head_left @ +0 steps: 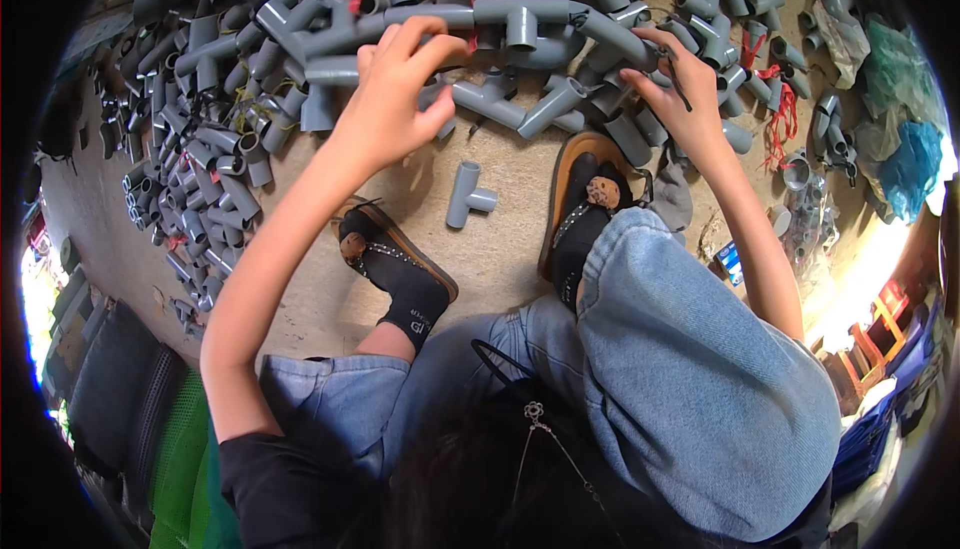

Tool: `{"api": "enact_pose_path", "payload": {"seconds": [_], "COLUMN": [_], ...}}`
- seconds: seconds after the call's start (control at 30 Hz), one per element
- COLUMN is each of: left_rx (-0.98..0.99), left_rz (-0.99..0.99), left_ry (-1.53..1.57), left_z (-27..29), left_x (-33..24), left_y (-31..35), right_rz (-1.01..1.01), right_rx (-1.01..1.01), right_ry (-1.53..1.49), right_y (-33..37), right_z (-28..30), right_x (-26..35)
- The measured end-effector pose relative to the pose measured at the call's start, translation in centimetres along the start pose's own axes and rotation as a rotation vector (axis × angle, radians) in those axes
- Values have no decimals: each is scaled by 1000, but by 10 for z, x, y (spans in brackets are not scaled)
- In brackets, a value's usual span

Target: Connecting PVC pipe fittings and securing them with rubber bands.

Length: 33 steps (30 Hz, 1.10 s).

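A row of grey plastic pipe fittings, tees among them (pixel 520 29), lies end to end across the near side of a large heap. My left hand (pixel 400 99) hovers over its left part with fingers curved and thumb apart; nothing shows between them. At the row's right end, my right hand (pixel 690 94) has thumb and forefinger on either side of a grey pipe fitting (pixel 625 42). A thin black cord (pixel 681 91) hangs across that hand. Between my feet a single grey tee (pixel 465 195) lies on the floor.
Many loose grey fittings (pixel 225 154) spread over the floor (pixel 480 274) at left and far side. Red ribbons (pixel 783 127) lie at right, near clear plastic bags and a blue bag (pixel 912 171). My sandalled feet (pixel 590 189) stand close to the heap. A green mesh (pixel 178 454) is at lower left.
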<state>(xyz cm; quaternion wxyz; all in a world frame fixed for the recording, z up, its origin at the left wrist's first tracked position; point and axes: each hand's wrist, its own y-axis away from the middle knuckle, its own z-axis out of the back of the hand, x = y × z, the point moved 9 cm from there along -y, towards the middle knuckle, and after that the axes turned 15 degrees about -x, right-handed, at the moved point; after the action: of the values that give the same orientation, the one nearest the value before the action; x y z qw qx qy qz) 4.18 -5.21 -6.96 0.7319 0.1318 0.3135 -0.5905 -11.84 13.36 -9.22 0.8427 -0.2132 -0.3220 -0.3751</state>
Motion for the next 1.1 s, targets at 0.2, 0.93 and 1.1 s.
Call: {"api": "enact_pose_path", "payload": {"seconds": [0.2,0.93,1.1], "left_rx": [80,244,259], "left_rz": [64,-18,-9], "left_ry": [-118,-196,-182], "left_z": [-32,-67,-67], "left_x": [19,16,16], "left_y": [15,35,35], "right_rz": [-387,-868,-831], "right_rx": [249,215,267], "right_ry": [-244,-627,-613], "right_y": [2,14,11], "right_z": [-18,7,6], "right_x": [-37,48,56]}}
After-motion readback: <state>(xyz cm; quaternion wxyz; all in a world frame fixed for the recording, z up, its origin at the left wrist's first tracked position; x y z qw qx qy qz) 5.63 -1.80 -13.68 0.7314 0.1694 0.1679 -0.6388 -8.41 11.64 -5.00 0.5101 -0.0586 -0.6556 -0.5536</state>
